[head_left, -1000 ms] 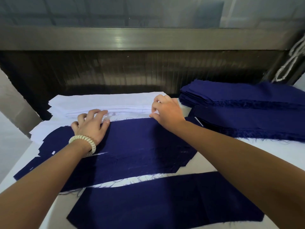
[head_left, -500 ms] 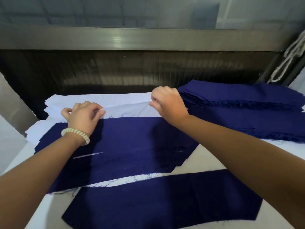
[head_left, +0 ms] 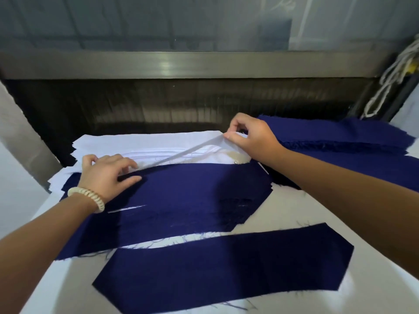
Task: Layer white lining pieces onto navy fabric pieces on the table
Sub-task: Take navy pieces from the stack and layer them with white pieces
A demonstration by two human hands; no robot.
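The right hand (head_left: 251,137) pinches one corner of a thin white lining piece (head_left: 181,154) between thumb and fingertips and holds it lifted. The left hand (head_left: 106,175), wearing a pale beaded bracelet (head_left: 88,196), has its fingers curled over the sheet's other end with the thumb beneath, apparently pinching it too. The sheet is half peeled off the flat stack of white lining pieces (head_left: 136,141) just beyond both hands.

The layering looks barely begun. The long navy fabric piece (head_left: 181,196) directly under and between the hands is bare, as is the second angled navy fabric piece (head_left: 226,268) nearer the person, below both forearms. A thick pile of navy fabric pieces (head_left: 340,137) beyond the right hand suggests many more remain.

No bins, trays or boxes show; everything lies loose on the white table (head_left: 294,211).
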